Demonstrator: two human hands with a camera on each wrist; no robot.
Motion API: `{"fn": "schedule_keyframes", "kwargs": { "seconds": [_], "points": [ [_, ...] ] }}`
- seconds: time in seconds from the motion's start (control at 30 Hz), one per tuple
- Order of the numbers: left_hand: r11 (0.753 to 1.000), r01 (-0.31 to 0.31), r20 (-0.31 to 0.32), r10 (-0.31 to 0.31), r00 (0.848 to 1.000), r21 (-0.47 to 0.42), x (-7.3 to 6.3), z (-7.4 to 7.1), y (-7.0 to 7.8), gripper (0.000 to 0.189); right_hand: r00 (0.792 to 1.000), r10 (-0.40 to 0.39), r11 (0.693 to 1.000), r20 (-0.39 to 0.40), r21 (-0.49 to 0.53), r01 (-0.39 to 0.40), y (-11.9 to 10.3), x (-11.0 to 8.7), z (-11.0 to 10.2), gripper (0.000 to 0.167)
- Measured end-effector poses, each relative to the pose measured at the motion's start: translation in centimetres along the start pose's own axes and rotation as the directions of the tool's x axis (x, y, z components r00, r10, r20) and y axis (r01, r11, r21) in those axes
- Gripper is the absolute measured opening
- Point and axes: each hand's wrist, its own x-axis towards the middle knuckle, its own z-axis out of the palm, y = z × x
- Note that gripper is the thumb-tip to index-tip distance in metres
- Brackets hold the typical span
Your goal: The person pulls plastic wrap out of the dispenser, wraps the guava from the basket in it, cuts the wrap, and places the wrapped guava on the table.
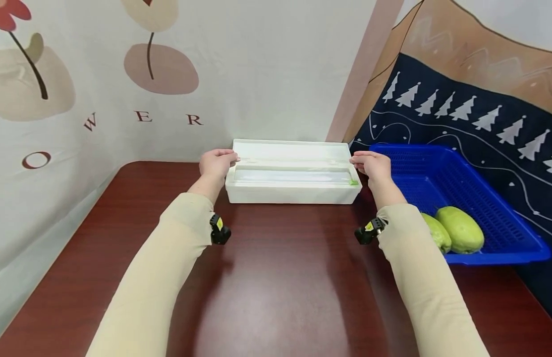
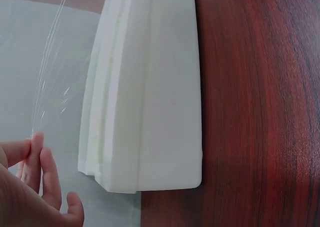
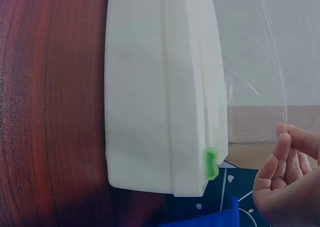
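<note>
A white cling film dispenser box (image 1: 291, 194) stands at the back of the table, its lid (image 1: 289, 148) raised behind it. Clear cling film (image 2: 52, 77) stretches out above the box between both hands. At one end of it, my left hand (image 1: 217, 162) pinches a corner between thumb and fingertips. The opposite corner of the film (image 3: 272, 42) is pinched by my right hand (image 1: 373, 164), thumb against index finger. A small green slide cutter (image 3: 211, 164) sits at the right end of the box, below the right hand.
To the right, a blue plastic basket (image 1: 503, 218) holds green fruits (image 1: 460, 229), partly behind my right sleeve. Printed cloth (image 1: 267, 74) hangs right behind the box. The dark red wooden table (image 1: 276, 277) extends toward me, and a black camera is strapped on each wrist.
</note>
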Motion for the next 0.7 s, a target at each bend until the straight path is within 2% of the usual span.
{"fn": "schedule_keyframes", "kwargs": {
  "seconds": [0.1, 0.23, 0.37, 0.7],
  "points": [
    [0.998, 0.006, -0.014, -0.007, 1.000, -0.062, -0.1, 0.0, 0.2, 0.028, 1.000, 0.010, 0.999, 0.009, 0.044, -0.010, -0.3, -0.2, -0.1, 0.022],
    [0.990, -0.002, -0.047, -0.005, 0.999, -0.139, -0.2, 0.1, 0.6, 0.027, 1.000, -0.022, 0.996, 0.022, 0.087, 0.020, -0.9, -0.7, -0.3, 0.026],
    [0.976, -0.016, -0.048, 0.005, 0.999, -0.216, -0.3, -0.1, 1.0, 0.028, 0.998, -0.050, 0.990, 0.040, 0.133, 0.044, -1.6, -1.1, -0.7, 0.030],
    [0.971, -0.002, -0.014, -0.002, 1.000, -0.237, -1.4, -1.1, 2.4, 0.027, 0.994, -0.092, 0.983, 0.055, 0.162, 0.082, -3.1, -2.1, -1.2, 0.030]
  ]
}}
